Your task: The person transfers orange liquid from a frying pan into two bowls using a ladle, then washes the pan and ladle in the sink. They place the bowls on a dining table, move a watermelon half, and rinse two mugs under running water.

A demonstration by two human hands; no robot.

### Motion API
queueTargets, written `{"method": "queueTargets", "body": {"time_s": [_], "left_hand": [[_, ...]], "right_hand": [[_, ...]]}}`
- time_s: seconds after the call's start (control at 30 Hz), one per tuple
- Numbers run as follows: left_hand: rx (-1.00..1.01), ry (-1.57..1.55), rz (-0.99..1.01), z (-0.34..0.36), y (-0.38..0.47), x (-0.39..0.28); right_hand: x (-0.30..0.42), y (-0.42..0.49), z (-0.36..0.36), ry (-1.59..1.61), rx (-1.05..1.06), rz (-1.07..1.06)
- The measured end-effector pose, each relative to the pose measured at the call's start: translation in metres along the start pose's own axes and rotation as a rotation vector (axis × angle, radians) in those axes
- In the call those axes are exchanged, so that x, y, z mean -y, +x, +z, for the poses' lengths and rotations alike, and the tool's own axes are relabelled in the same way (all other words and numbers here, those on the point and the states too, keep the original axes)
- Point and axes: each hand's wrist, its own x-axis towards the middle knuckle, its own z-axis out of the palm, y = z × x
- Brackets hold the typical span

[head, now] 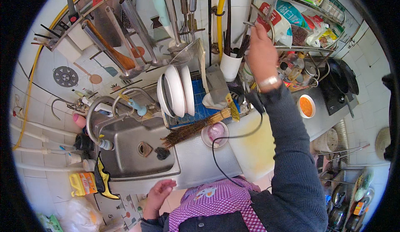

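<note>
My right hand (263, 55) is raised, its fingers beside the metal post of a wire shelf rack (273, 0). A short metal piece (249, 23) shows at the fingertips; I cannot tell if it is held. Left of the hand, a white utensil holder (230, 68) holds dark chopsticks. My left hand (160, 196) hovers low by the counter's front edge, fingers loosely apart and nothing visible in it. On the steel counter (203, 166) a bowl (203, 135) holds sliced red onion (216, 132). Beside it lies a yellow-stained cutting board (254, 150).
A steel sink (125, 161) lies left. A twig brush (197, 127) rests near plates (175, 91) and a cleaver (218, 83). A bowl of orange-red food (306, 106) stands right, near a dark pan (337, 75). Ladles (134, 29) hang overhead. A black cable (240, 136) crosses the view.
</note>
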Motion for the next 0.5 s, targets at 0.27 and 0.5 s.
{"method": "queueTargets", "body": {"time_s": [0.27,0.5], "left_hand": [[0.061,0.015,0.387,0.085,0.094,-0.086],[0.258,-0.308,-0.117,0.098,0.095,-0.073]], "right_hand": [[0.095,-0.132,-0.082,0.705,0.386,-0.407],[0.035,-0.094,0.008,0.498,0.510,-0.246]]}}
